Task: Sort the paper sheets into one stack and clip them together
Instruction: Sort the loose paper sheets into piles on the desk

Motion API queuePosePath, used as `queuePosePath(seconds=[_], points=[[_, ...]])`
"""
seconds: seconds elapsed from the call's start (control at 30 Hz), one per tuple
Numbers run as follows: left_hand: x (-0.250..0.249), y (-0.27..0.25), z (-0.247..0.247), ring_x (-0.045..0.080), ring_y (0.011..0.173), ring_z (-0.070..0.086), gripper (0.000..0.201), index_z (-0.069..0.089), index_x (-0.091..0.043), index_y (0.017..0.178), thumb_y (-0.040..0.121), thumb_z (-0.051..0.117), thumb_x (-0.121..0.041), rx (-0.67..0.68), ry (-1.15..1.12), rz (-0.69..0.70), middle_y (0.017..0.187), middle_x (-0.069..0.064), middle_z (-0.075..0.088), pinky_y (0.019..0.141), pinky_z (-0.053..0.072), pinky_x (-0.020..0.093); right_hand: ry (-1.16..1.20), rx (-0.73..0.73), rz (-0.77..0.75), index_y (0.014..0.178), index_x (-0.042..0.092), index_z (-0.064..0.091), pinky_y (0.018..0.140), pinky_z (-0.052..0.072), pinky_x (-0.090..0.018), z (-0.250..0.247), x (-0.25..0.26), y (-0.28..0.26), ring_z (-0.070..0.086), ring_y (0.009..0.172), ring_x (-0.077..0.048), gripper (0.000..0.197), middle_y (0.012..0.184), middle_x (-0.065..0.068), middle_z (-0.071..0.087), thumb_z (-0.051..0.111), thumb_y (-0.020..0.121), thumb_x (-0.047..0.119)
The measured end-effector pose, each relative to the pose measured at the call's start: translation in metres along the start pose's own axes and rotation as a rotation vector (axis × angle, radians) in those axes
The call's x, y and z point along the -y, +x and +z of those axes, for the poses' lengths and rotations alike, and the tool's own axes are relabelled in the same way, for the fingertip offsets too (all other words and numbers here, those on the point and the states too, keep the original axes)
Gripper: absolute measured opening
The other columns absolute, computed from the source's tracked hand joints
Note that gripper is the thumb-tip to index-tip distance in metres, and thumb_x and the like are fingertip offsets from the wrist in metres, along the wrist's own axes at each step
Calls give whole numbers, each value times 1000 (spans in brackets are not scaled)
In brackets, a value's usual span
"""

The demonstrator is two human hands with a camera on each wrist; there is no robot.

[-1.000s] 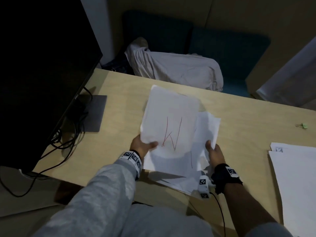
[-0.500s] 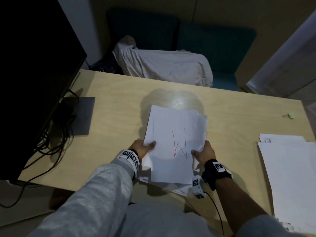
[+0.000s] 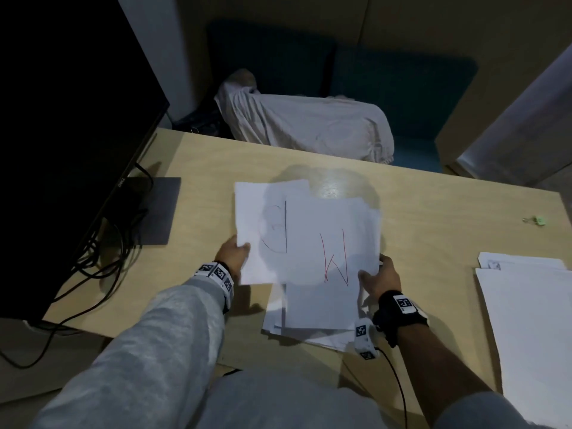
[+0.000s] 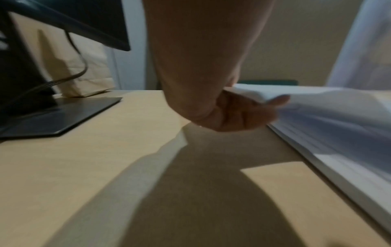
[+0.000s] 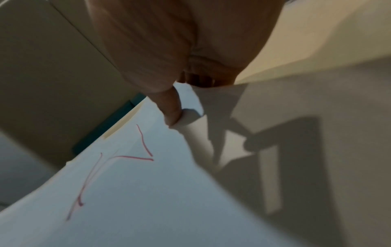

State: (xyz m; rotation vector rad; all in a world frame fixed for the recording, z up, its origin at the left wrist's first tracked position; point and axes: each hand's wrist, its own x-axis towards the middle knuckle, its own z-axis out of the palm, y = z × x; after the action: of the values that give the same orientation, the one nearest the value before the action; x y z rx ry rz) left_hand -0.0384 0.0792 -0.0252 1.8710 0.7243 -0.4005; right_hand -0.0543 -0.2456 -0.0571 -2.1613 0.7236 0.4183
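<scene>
You are pulling a sheet (image 3: 263,230) left off the stack (image 3: 328,274): left hand (image 3: 233,253) pinching it, right hand (image 3: 379,278) gripping the stack, undoing alignment; clip (image 3: 537,220) lying far right.

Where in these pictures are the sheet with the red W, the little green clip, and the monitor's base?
sheet with the red W (image 3: 328,274), head view, middle of its face.
green clip (image 3: 540,220), head view, its body.
monitor base (image 3: 158,212), head view, flat plate.
</scene>
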Motion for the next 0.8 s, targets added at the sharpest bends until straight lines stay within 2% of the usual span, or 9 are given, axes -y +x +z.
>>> queuePosePath(seconds=[0.1,0.2,0.3,0.37,0.43,0.57,0.63,0.7,0.8], points=[[4,-11,18,26,107,60,33,59,-10,127,95,53,-17,196,2,-45,129,7,61,97,47,37,-85,-88,-92,144,7,32,102,44,-39,2,-1,0,50,126,-33,91,139,-15,46,83,70,20],[5,-25,42,23,118,56,50,55,-14,129,86,68,-36,203,-89,10,128,-2,60,103,43,41,-419,-90,-211,145,13,31,103,41,-42,5,-1,-4,39,128,-32,98,141,-13,35,84,66,38],[4,-34,63,16,111,55,63,47,-19,137,80,75,-17,179,42,148,124,-5,59,96,43,28,-551,-49,-271,139,17,38,102,38,-42,7,-5,-4,32,130,-35,86,147,-14,29,78,69,49],[-3,-34,67,16,104,55,58,50,-19,134,82,73,-14,107,15,175,120,-4,60,88,42,25,-541,-28,-259,140,18,36,104,36,-43,6,-7,-3,29,133,-35,88,151,-14,24,78,69,49],[-12,-30,62,20,99,59,40,58,-15,126,88,67,-20,-24,-68,158,119,3,65,83,44,26,-625,-5,-284,143,22,32,106,36,-42,3,-9,-3,26,137,-35,90,155,-15,17,76,70,49],[-23,-12,28,29,106,62,30,62,-11,119,95,55,-28,-298,-119,163,119,12,67,88,46,30,-784,26,-370,147,23,26,109,33,-43,1,-15,-4,16,144,-32,90,160,-13,5,67,75,58],[-35,-6,15,28,107,61,29,63,-9,118,96,54,-26,-351,-212,192,119,11,66,89,43,28,-834,41,-431,145,18,31,112,29,-42,2,-15,-7,15,145,-30,87,160,-12,10,60,77,64],[-50,-5,12,24,105,61,27,62,-8,118,97,53,-22,-306,-298,245,116,8,66,88,42,26,-817,16,-466,136,18,47,112,29,-40,4,-11,-9,23,143,-27,74,156,-9,25,55,79,65],[-72,-12,19,22,98,64,22,63,-10,115,96,53,-17,-212,-376,338,106,3,67,84,45,27,-434,-123,-400,116,19,65,107,32,-35,2,1,-5,41,131,-25,51,142,-6,45,60,81,56]])
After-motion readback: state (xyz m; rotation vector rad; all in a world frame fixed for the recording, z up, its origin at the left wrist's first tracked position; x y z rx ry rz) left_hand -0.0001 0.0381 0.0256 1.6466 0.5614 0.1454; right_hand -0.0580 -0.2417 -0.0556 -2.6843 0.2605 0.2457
